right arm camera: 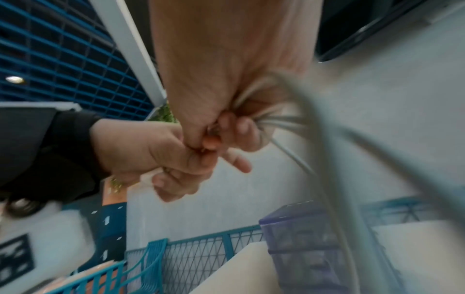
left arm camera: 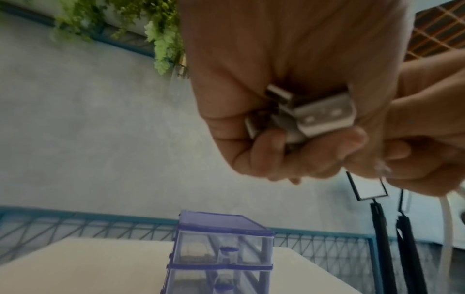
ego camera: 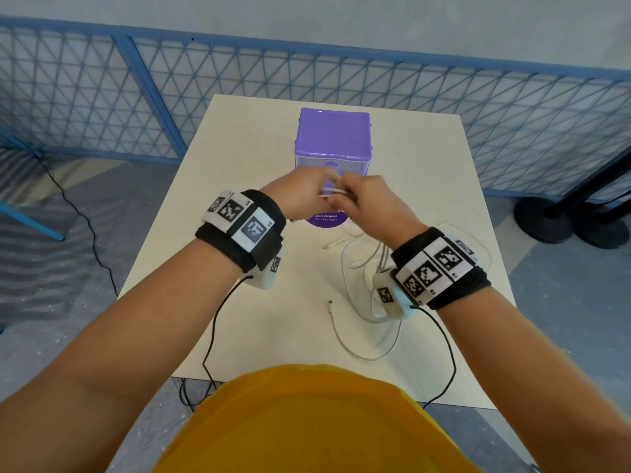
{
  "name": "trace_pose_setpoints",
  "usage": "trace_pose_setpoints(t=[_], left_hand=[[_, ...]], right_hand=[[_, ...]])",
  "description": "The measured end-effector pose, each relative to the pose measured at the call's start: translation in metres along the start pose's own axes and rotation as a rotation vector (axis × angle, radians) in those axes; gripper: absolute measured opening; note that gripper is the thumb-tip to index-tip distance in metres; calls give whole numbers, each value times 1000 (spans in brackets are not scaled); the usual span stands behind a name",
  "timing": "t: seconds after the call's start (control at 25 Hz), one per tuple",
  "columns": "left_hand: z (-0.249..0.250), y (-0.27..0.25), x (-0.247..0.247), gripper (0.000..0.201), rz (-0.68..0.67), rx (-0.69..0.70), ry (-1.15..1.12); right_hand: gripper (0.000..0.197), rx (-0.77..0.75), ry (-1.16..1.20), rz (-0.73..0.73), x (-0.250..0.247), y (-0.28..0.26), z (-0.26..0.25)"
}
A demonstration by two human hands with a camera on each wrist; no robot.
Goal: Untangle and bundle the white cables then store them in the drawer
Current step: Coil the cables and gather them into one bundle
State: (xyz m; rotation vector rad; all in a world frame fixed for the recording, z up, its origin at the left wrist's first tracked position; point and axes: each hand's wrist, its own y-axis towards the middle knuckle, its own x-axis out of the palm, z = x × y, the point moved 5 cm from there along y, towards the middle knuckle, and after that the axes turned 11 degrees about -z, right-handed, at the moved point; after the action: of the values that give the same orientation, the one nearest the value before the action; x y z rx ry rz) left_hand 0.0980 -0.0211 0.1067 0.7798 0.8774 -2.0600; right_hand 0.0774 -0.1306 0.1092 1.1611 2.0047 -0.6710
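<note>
In the middle of the head view, our left hand [ego camera: 304, 192] curls its grip around the metal plugs [left arm camera: 309, 113], while our right hand [ego camera: 365, 203] is clenched on the white cables [ego camera: 362, 302], whose loops trail onto the worktop [ego camera: 239, 158] at lower right. We should keep the plug ends level and draw the slack through evenly before coiling. The purple drawer unit [ego camera: 333, 138] stands shut at upper centre; a blue mesh fence [ego camera: 102, 90] crosses the top.
</note>
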Motion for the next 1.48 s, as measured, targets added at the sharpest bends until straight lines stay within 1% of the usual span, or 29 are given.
trace_pose_setpoints(t=[0.04,0.12,0.2,0.28,0.32,0.36,0.44,0.48,0.56,0.64,0.72,0.8,0.88,0.92,1.0,1.08,1.16,1.24,1.32,1.36,1.44,1.48], left_hand=[[-3,-2,-3,28,37,7,-42],[-10,-5,-3,25,56,16,-106],[-12,-6,6,26,-6,8,-89],[-12,-2,15,30,-100,10,-58],[-11,-2,17,30,-119,33,-96],[-9,-3,17,31,-134,57,-203],[-6,-5,18,41,-142,66,-531],[-4,-6,17,45,-127,64,-637],[-2,-7,12,47,-43,79,-677],[-5,-8,-1,45,70,109,-758],[-14,-8,-11,43,140,125,-889],[-19,-6,-9,39,121,149,-887],[-18,-4,0,35,78,167,-862],[-17,-3,4,35,87,164,-881],[-11,-2,11,35,148,141,-956],[-4,-2,17,34,201,118,-982],[3,-4,23,29,222,133,-947],[10,-8,27,24,235,186,-888],[13,-9,27,22,258,224,-829],[13,-9,26,23,271,233,-814],[12,-8,23,24,275,215,-836],[10,-5,23,28,273,194,-861]], right_hand=[[18,22,41,48,-6,-2,7],[22,34,5,31,-11,-3,14],[23,4,-48,-4,-7,-4,15],[21,-38,-41,11,-5,-4,13],[20,-59,-26,19,-4,-4,11],[20,-83,-9,26,-6,-5,9],[20,-145,29,42,-9,-5,6],[19,-169,57,55,-11,-5,5],[19,-172,133,110,-11,-3,7],[18,-94,250,162,-10,-2,17],[19,-15,390,155,-3,-3,26],[27,29,443,183,3,-6,29],[30,56,420,256,5,-5,27],[28,69,400,285,6,-4,23],[22,70,406,316,10,1,15],[26,84,427,332,13,3,8],[24,86,433,328,15,5,0],[22,94,443,304,16,6,-6],[26,92,456,309,15,4,-8],[26,65,473,306,15,3,-10],[26,37,449,280,18,1,-17],[27,48,395,267,21,-2,-22]])
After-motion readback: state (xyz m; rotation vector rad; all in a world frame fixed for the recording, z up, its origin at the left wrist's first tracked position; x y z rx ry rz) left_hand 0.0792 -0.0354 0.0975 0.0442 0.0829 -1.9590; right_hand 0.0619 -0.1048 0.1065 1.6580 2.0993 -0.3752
